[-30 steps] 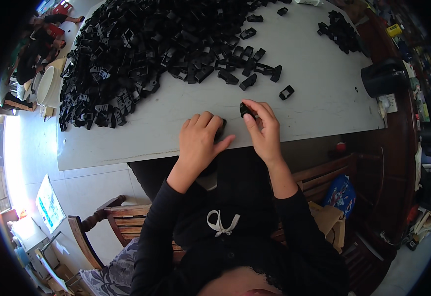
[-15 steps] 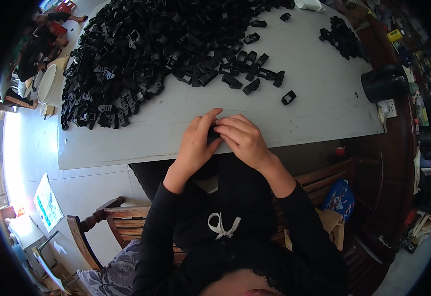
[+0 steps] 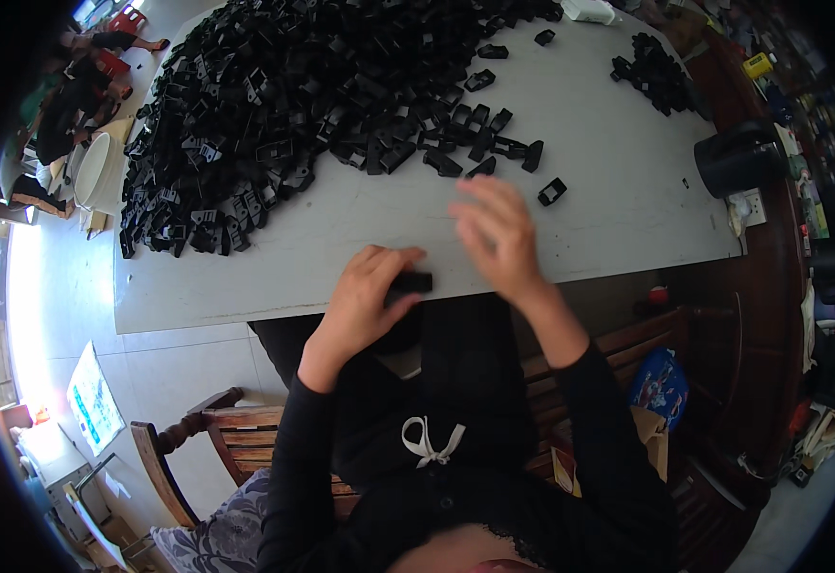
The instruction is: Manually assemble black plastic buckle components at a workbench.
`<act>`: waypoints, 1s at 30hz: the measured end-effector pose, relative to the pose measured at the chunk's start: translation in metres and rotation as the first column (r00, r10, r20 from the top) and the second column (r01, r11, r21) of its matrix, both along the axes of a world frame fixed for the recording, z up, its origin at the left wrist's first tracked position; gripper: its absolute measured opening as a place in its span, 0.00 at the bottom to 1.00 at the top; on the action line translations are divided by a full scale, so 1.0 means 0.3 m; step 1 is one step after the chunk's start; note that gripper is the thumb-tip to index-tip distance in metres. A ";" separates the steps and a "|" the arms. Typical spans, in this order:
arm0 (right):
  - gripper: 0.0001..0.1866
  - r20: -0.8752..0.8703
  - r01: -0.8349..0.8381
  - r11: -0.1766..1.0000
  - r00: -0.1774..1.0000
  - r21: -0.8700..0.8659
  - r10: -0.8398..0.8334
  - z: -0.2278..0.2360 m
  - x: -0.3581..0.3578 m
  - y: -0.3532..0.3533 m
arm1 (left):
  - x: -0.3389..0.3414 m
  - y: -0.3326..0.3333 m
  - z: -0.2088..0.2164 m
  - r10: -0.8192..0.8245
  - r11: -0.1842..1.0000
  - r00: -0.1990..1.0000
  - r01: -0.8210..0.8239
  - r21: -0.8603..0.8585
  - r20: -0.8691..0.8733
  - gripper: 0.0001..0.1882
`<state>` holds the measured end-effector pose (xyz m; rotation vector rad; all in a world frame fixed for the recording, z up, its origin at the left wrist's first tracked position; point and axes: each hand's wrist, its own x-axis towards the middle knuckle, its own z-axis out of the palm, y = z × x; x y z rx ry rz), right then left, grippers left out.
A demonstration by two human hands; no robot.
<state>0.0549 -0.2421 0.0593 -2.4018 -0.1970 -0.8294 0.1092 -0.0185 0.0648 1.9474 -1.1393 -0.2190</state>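
A small black plastic part is sitting in the left hand, at the near edge of the white table, right where that edge meets the person's dark lap. The part is lying with its long axis roughly level across the view, parallel to the table edge, one end pointing toward the right hand and the other end buried under the left thumb and fingers, so only the right half is showing. The left hand is curling closed around it, fingers wrapped over the top and pinching it. The right hand is hovering above the table just beyond the near edge, to the right of the part and apart from it; it is blurred, its fingers are spreading loosely and it is gripping nothing that can be seen. Farther from the table edge, a large heap of black parts is covering the far left of the table, with loose pieces trailing out toward the right hand. One single black clip is lying alone on the table just right of the right hand's fingertips. A smaller pile of black parts is sitting near the table's far right corner, and a black cup is standing past the table's right edge.
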 end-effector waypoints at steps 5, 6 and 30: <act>0.06 -0.057 0.195 0.971 0.977 -0.141 -0.204 0.020 0.262 -0.115 | 0.049 -0.040 0.054 -0.043 0.998 0.999 0.042 -0.039 -0.017 0.19; 0.06 -0.093 0.225 0.949 0.964 -0.221 -0.251 0.008 0.289 -0.118 | 0.069 -0.093 0.051 0.022 0.996 1.000 -0.022 -0.085 -0.001 0.20; 0.14 -0.276 0.053 0.971 0.954 -0.231 -0.118 0.044 0.237 -0.129 | 0.197 -0.308 -0.060 0.330 0.938 0.889 -0.347 -0.003 0.319 0.26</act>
